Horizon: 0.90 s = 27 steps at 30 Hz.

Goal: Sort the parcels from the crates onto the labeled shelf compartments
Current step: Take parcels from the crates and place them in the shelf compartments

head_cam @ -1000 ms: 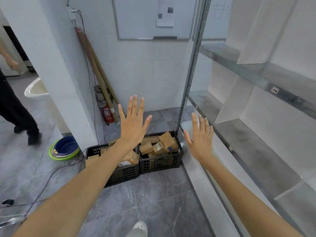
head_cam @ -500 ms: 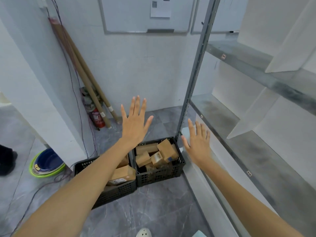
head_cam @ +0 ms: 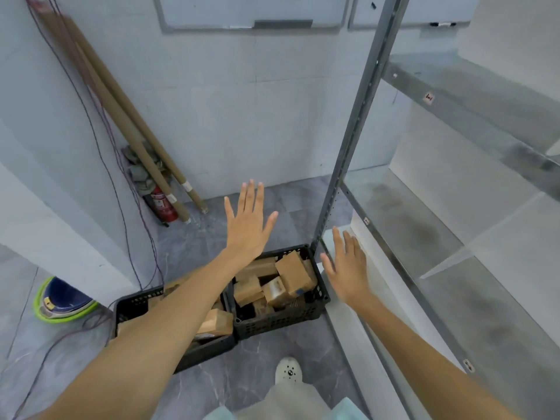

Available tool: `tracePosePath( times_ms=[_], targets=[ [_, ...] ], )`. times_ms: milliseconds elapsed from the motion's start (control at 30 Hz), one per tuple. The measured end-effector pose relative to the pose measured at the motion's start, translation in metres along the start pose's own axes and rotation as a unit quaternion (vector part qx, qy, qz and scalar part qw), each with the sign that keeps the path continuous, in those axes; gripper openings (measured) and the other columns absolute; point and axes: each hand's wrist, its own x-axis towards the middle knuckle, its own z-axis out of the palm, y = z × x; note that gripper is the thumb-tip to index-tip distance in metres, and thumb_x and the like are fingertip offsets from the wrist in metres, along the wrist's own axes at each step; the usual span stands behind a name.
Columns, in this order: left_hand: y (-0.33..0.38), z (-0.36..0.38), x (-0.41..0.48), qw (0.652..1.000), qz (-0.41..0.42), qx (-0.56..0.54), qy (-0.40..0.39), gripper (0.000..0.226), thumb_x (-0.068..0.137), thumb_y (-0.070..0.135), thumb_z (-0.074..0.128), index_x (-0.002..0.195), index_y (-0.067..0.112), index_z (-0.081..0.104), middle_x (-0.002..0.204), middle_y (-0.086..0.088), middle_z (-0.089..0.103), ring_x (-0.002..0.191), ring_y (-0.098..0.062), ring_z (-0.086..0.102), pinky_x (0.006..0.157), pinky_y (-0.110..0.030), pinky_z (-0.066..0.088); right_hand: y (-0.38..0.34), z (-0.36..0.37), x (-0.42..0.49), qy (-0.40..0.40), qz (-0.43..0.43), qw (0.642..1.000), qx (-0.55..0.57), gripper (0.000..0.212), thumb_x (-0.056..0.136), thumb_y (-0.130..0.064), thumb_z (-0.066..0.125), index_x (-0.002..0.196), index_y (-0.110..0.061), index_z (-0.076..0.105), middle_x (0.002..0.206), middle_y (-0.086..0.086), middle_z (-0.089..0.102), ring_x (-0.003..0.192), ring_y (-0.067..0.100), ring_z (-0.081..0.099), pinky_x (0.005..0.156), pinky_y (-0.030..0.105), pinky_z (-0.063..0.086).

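Note:
Two black plastic crates stand on the grey floor. The right crate (head_cam: 281, 318) holds several brown cardboard parcels (head_cam: 294, 272). The left crate (head_cam: 133, 304) is partly hidden behind my left forearm, with one labelled parcel (head_cam: 216, 322) showing. My left hand (head_cam: 248, 225) is stretched out above the crates, fingers straight and spread, holding nothing. My right hand (head_cam: 347, 268) is held out flat beside the right crate, near the shelf post (head_cam: 348, 147), also holding nothing. The metal shelf (head_cam: 424, 237) on the right has bare compartments split by white dividers, with small labels (head_cam: 428, 98) on its rails.
Long cardboard tubes (head_cam: 127, 116) lean in the corner over a red fire extinguisher (head_cam: 162, 203). Cables (head_cam: 100, 116) hang down the left wall. Stacked green and blue basins (head_cam: 60, 301) sit on the floor at left. My white shoe (head_cam: 288, 371) is near the crates.
The view has swung right and down, closer to the crates. The other person at left has left the view. Both hands stay spread and holding nothing, the right one lower beside the crate.

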Motion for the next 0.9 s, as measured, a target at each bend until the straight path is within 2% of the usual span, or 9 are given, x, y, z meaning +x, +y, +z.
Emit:
tracePosePath(
  times_ms=[167, 233, 367, 533, 633, 700, 800, 900],
  targets=[
    [0.027, 0.052, 0.059, 0.997, -0.028, -0.036, -0.063, 0.068, 0.098, 0.053, 0.015, 0.149, 0.018, -0.013, 0.158, -0.001, -0.016, 0.145, -0.016, -0.016, 0.116, -0.051, -0.009, 0.025, 0.034, 0.047, -0.037, -0.002, 0.998, 0.043, 0.061, 0.097, -0.034, 0.044, 0.150, -0.013, 0.021, 0.148, 0.014, 0.036, 0.136, 0.031, 0.033, 0.108, 0.046, 0.034],
    [0.036, 0.079, 0.074, 0.991, -0.060, -0.063, -0.101, 0.068, 0.098, 0.052, 0.016, 0.149, 0.018, -0.013, 0.158, -0.001, -0.016, 0.145, -0.017, -0.016, 0.116, -0.050, -0.009, 0.033, 0.056, 0.061, -0.075, 0.006, 0.996, 0.047, 0.062, 0.097, -0.037, 0.044, 0.150, -0.015, 0.021, 0.147, 0.013, 0.038, 0.135, 0.030, 0.037, 0.107, 0.044, 0.037],
    [0.048, 0.135, 0.096, 0.979, -0.082, -0.076, -0.169, 0.067, 0.099, 0.051, 0.016, 0.149, 0.018, -0.014, 0.158, -0.002, -0.016, 0.145, -0.018, -0.016, 0.116, -0.051, -0.008, 0.041, 0.092, 0.092, -0.132, 0.069, 0.981, 0.123, 0.062, 0.099, -0.038, 0.041, 0.151, -0.015, 0.016, 0.153, 0.008, 0.029, 0.140, 0.025, 0.030, 0.113, 0.038, 0.030],
    [0.027, 0.217, 0.139, 0.969, -0.082, -0.057, -0.225, 0.065, 0.100, 0.048, 0.018, 0.151, 0.016, -0.007, 0.159, -0.001, -0.010, 0.146, -0.018, -0.013, 0.117, -0.051, -0.005, 0.064, 0.153, 0.132, -0.134, 0.201, 0.937, 0.253, 0.059, 0.099, -0.029, 0.043, 0.150, -0.012, 0.019, 0.154, 0.008, 0.029, 0.141, 0.024, 0.028, 0.114, 0.034, 0.023],
    [0.009, 0.285, 0.165, 0.957, -0.110, -0.076, -0.257, 0.061, 0.101, 0.043, 0.021, 0.151, 0.016, -0.001, 0.159, -0.003, -0.002, 0.147, -0.019, -0.007, 0.118, -0.049, 0.001, 0.086, 0.214, 0.155, -0.153, 0.328, 0.872, 0.328, 0.055, 0.100, -0.027, 0.043, 0.148, -0.008, 0.025, 0.151, 0.012, 0.033, 0.138, 0.027, 0.033, 0.112, 0.035, 0.027],
    [0.000, 0.340, 0.177, 0.947, -0.136, -0.094, -0.274, 0.059, 0.102, 0.040, 0.023, 0.151, 0.014, 0.003, 0.159, -0.005, 0.004, 0.147, -0.021, -0.001, 0.118, -0.048, 0.008, 0.104, 0.265, 0.171, -0.178, 0.423, 0.808, 0.369, 0.053, 0.101, -0.031, 0.040, 0.146, -0.006, 0.030, 0.147, 0.015, 0.038, 0.133, 0.031, 0.039, 0.110, 0.037, 0.033],
    [-0.009, 0.426, 0.185, 0.934, -0.150, -0.132, -0.297, 0.055, 0.102, 0.035, 0.027, 0.149, 0.011, 0.012, 0.157, -0.007, 0.016, 0.145, -0.026, 0.014, 0.116, -0.046, 0.018, 0.137, 0.356, 0.195, -0.201, 0.529, 0.713, 0.415, 0.057, 0.100, -0.039, 0.036, 0.143, -0.002, 0.036, 0.129, 0.015, 0.048, 0.117, 0.033, 0.048, 0.100, 0.037, 0.039],
    [-0.020, 0.505, 0.182, 0.926, -0.140, -0.143, -0.320, 0.055, 0.101, 0.032, 0.029, 0.150, 0.012, 0.013, 0.157, -0.008, 0.014, 0.145, -0.025, 0.013, 0.116, -0.043, 0.020, 0.157, 0.426, 0.211, -0.212, 0.600, 0.615, 0.466, 0.059, 0.100, -0.040, 0.038, 0.144, -0.001, 0.031, 0.143, 0.021, 0.040, 0.127, 0.039, 0.042, 0.107, 0.045, 0.036]
  ],
)
